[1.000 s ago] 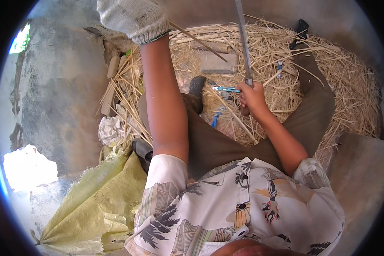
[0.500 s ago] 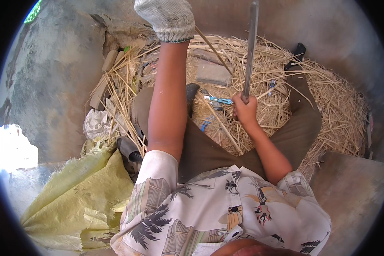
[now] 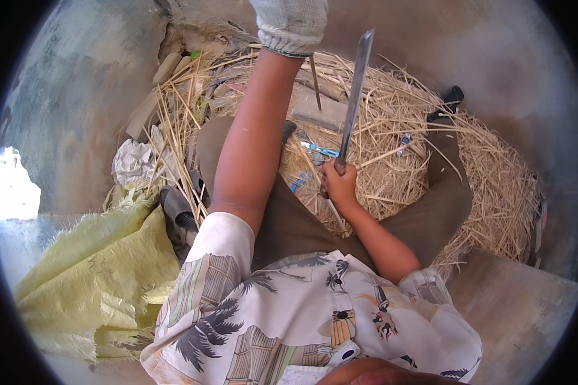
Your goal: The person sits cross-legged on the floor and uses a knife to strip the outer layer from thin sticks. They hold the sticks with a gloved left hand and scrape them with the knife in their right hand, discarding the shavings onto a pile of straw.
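Note:
In my right hand [image 3: 340, 184] is the handle of a long, straight-bladed knife [image 3: 355, 93], its blade pointing up and away from me. The fingers wrap closed round the grip. My left hand [image 3: 292, 24], in a whitish knitted glove, reaches up to the top edge, where its fingers are cut off. A thin brown stick [image 3: 315, 83] slants down from behind this glove and moves along with the hand. Between my legs, beyond the right fist, a blue-and-white object [image 3: 321, 150] lies on the straw-like strips [image 3: 382, 196].
A flat block [image 3: 319, 109] lies among the strips ahead. Yellow woven sheeting [image 3: 103, 269] and crumpled pale paper [image 3: 133, 162] sit at the left. My bent legs [image 3: 430, 208] frame the middle. Curved walls [image 3: 77, 83] rise around, and a flat slab [image 3: 514, 308] is at the right.
My right hand has tilted the knife, bringing its whole blade and tip into view. My gloved left hand has moved right, and the stick below it now hangs more steeply.

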`<action>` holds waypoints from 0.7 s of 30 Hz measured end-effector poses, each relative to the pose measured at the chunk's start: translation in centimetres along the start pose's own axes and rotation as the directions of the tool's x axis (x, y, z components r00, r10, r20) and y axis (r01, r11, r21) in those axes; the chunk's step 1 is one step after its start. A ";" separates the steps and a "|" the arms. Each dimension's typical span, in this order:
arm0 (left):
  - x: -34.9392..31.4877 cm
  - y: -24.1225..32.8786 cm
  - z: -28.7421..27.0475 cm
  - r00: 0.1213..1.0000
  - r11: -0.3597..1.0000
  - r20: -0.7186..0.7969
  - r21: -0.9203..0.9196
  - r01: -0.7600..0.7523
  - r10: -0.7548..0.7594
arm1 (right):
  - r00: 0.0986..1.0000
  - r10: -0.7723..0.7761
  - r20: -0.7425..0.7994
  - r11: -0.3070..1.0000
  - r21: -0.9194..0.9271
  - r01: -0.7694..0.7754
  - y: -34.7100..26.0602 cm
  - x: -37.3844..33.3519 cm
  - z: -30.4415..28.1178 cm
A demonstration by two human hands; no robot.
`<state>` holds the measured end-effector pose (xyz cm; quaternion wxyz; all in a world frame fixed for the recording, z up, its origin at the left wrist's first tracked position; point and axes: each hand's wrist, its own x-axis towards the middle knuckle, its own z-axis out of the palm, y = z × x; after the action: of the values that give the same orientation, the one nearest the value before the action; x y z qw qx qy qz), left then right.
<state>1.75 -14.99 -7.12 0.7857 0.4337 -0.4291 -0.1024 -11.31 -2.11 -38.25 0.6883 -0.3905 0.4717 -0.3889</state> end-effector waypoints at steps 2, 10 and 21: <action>0.0 0.2 0.1 0.998 0.998 0.017 -0.021 0.054 -0.053 | 0.986 0.164 0.012 0.986 -0.032 -0.164 0.2 0.1 0.1; 2.3 -3.3 -2.6 0.880 0.804 -0.032 0.424 -0.418 0.474 | 0.997 0.078 0.028 0.997 0.007 -0.079 -4.5 0.4 -1.1; 3.0 -4.6 -3.1 0.791 0.616 -0.054 0.661 -0.428 0.609 | 0.961 0.273 0.052 0.956 -0.121 -0.265 -4.4 0.5 -1.8</action>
<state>6.91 -17.57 -9.68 0.6452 0.5308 -0.4327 0.3386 -13.62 -4.59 -34.94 0.7273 -0.3740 0.5180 -0.2507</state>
